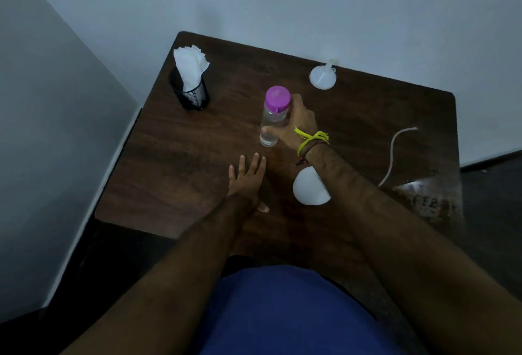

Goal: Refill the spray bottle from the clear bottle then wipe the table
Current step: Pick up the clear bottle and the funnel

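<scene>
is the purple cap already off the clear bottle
No, the purple cap sits on top of the clear bottle, which stands on the table with the right hand gripping it.

On the dark wooden table (pixel 175 162), the right hand (pixel 296 126) grips an upright clear bottle (pixel 272 126) with a purple cap (pixel 278 100), thumb across its front. The left hand (pixel 247 178) lies flat with fingers spread at 7 o'clock from the bottle, just beside it. A mesh cup (pixel 190 93) of white napkins (pixel 189 65) stands at 10 o'clock, a white funnel (pixel 323 76) at 1 o'clock, a white round object (pixel 308 189) at 5 o'clock, partly under the right forearm.
</scene>
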